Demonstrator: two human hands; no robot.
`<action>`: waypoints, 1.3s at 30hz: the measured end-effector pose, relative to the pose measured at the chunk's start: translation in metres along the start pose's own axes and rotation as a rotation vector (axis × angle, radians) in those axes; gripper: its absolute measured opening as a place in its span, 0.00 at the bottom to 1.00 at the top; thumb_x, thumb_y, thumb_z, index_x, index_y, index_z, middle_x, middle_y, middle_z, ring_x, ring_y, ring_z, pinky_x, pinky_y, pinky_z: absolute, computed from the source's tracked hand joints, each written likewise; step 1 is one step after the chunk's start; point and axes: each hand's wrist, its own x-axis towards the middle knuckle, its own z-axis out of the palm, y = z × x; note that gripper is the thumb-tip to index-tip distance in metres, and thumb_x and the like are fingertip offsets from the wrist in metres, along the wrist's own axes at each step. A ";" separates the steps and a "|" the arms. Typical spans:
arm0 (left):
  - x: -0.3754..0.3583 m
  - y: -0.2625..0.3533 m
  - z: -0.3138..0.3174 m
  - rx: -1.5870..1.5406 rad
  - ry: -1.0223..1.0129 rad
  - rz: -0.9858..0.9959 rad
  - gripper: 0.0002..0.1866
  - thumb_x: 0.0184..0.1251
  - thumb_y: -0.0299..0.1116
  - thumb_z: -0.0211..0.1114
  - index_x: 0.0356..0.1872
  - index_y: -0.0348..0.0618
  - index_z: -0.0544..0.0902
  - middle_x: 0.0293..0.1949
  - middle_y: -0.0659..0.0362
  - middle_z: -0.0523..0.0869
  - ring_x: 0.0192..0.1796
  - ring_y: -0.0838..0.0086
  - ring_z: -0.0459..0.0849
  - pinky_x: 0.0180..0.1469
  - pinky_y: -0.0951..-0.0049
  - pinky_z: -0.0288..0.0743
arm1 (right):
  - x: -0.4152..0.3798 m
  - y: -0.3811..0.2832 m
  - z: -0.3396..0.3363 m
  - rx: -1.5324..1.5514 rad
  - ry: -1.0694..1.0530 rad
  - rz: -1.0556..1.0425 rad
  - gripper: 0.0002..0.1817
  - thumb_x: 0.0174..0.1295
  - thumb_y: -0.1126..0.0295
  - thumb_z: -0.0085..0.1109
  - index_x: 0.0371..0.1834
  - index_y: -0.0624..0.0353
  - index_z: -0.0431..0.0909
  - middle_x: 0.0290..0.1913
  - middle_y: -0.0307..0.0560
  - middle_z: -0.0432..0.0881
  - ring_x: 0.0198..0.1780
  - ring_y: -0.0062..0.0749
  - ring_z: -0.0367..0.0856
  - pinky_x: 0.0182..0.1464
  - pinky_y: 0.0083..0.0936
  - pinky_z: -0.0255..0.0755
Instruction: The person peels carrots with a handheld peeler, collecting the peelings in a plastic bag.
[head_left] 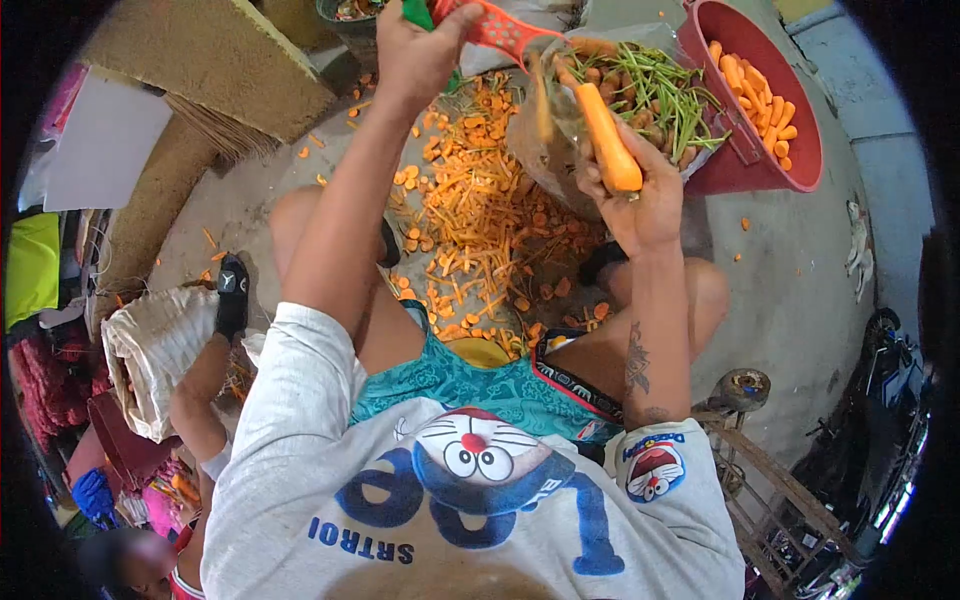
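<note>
My left hand [425,55] is closed around the perforated orange-red handle of a peeler [500,32], whose head is at the upper end of a carrot. In my right hand [640,195] I grip the peeled orange carrot [607,140], palm up, its thick end toward me. A blurred strip [540,100] hangs below the peeler. Just beyond my right hand, a clear plastic bag [545,150] holds unpeeled carrots with green stems [660,95]. Something green [418,12] shows by my left hand; I cannot make out what it is.
A red tub [715,170] with peeled carrots [765,105] stands at the upper right. Orange peelings and pieces [485,210] cover the floor between my legs. Another person [200,400] sits at the left beside a white sack [150,350]. A metal-framed trolley [750,450] stands at the right.
</note>
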 end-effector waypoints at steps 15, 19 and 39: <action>-0.050 0.042 0.057 0.081 -0.193 0.149 0.10 0.66 0.32 0.75 0.43 0.40 0.84 0.35 0.66 0.87 0.38 0.83 0.84 0.41 0.76 0.80 | -0.002 -0.002 0.015 -0.087 0.090 -0.034 0.22 0.77 0.60 0.48 0.60 0.69 0.76 0.40 0.46 0.82 0.32 0.26 0.75 0.32 0.22 0.66; -0.023 0.026 0.029 0.209 -0.073 0.075 0.08 0.68 0.32 0.74 0.41 0.40 0.86 0.32 0.66 0.87 0.33 0.82 0.84 0.37 0.77 0.80 | -0.010 -0.005 0.013 -0.122 0.105 -0.010 0.22 0.76 0.60 0.50 0.61 0.67 0.77 0.40 0.44 0.83 0.33 0.26 0.78 0.33 0.23 0.70; -0.048 0.041 0.057 0.217 -0.238 0.314 0.09 0.68 0.31 0.74 0.43 0.40 0.86 0.31 0.66 0.86 0.31 0.83 0.81 0.34 0.79 0.76 | -0.007 -0.007 0.020 -0.061 0.148 -0.069 0.22 0.76 0.63 0.50 0.64 0.68 0.76 0.49 0.48 0.86 0.45 0.29 0.85 0.46 0.26 0.79</action>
